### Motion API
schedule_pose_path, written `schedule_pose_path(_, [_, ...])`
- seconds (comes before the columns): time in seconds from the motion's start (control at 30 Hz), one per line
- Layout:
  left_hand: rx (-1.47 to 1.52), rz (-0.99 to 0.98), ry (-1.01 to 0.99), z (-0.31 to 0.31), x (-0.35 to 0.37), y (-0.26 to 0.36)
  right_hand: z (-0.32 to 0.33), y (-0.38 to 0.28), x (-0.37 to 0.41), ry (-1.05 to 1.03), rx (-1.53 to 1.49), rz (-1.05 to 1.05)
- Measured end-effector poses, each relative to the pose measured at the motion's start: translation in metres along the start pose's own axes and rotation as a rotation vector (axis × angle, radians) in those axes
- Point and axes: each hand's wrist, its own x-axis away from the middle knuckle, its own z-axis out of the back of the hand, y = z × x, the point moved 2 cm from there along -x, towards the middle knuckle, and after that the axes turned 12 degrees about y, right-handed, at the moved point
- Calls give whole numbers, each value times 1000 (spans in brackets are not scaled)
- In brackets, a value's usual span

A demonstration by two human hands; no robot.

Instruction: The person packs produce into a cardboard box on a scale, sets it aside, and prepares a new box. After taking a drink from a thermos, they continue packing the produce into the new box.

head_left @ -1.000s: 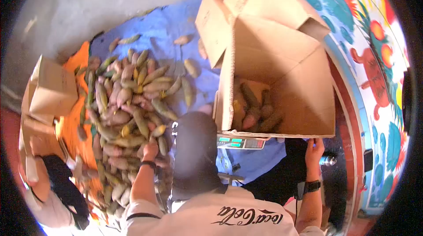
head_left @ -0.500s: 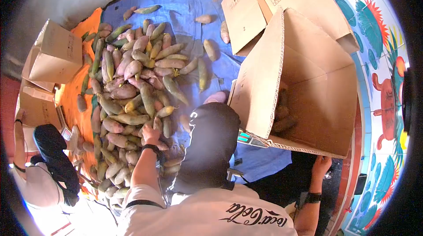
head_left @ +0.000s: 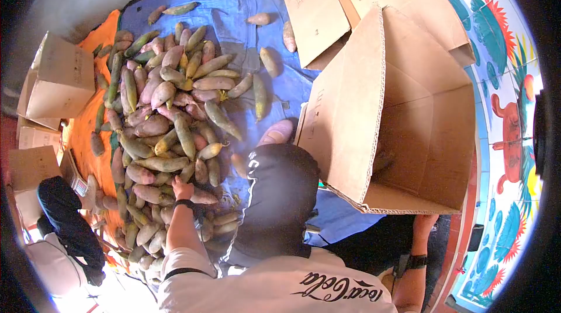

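Observation:
A large heap of long green and pink vegetables lies on a blue tarp and orange sheet. My left hand, a dark band at its wrist, touches the near part of the heap with fingers apart; their tips partly disappear among the vegetables. At the right stands an open cardboard box, its mouth facing me and a raised flap on its left side. My right hand grips the box's near lower edge, its fingers largely hidden behind the cardboard. The box's interior is shadowed, and the flap covers much of its bottom.
My dark-clothed knee rises between heap and box. More cartons stand behind the box, and others at far left. A person in dark trousers is at the left. Loose vegetables dot the blue tarp.
The view has shifted, so the heap appears farther left. My left hand has moved slightly toward me and left. The open box has tilted, and its flap now hides the vegetables seen inside before.

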Motion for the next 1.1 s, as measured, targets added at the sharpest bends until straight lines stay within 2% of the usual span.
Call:
schedule_pose_path(0.03, [37,92,41,8,6,4,0,-1,-1,0,-2,2])
schedule_pose_path(0.07, [40,94,42,5,0,1,-1,-1,-3,-33,6,-19])
schedule_pose_path(0.13, [-206,-78,13,-14,-16,-9,-1,-2,-3,-66,13,-39])
schedule_pose_path(0.17, [-205,-76,14,-27,-19,-11,-1,-2,-3,-52,9,-25])
schedule_pose_path(0.23, [-252,-192,-11,-49,-20,-10,0,-7,-3,-38,3,-13])
schedule_pose_path(0.27, [-104,-141,91,-3,23,22,2,-15,-5,-26,3,6])
schedule_pose_path(0.37, [-50,-49,41,-65,-10,-11,-3,0,1,2,11,20])
schedule_pose_path(0.4, [88,73,44,-22,23,15,-5,7,3,15,19,18])
schedule_pose_path(0.43, [89,70,49,-26,15,10,-5,7,3,20,16,15])
schedule_pose_path(0.5, [-424,-677,-215,-34,4,11,-5,3,1,-11,-39,9])
schedule_pose_path(0.53, [-430,-683,-206,-31,5,13,-4,-1,-1,-4,-42,0])
schedule_pose_path(0.7, [1035,152,-456,21,48,55,-1,-20,-3,-22,-22,-109])
schedule_pose_path(0.73, [1000,52,-432,43,59,72,-2,-19,-2,-30,16,-113])
schedule_pose_path(0.77, [1095,-11,-382,61,70,89,-4,-19,-2,-39,54,-116])
schedule_pose_path(0.8, [1065,-117,-304,81,76,103,1,-32,-5,2,-13,-144])
schedule_pose_path(0.83, [1034,-220,-224,101,82,117,-3,-26,-3,96,-12,3])
schedule_pose_path(0.9, [1117,-419,-114,143,99,146,-2,-29,-4,47,23,-37])
schedule_pose_path(0.97, [1062,-403,-29,213,157,185,1,-33,-6,56,26,-60])
schedule_pose_path(1.03, [1232,-703,1,252,190,211,1,-39,-9,69,21,-80])
schedule_pose_path(1.1, [1246,-852,41,285,228,233,4,-43,-9,99,-92,-163])
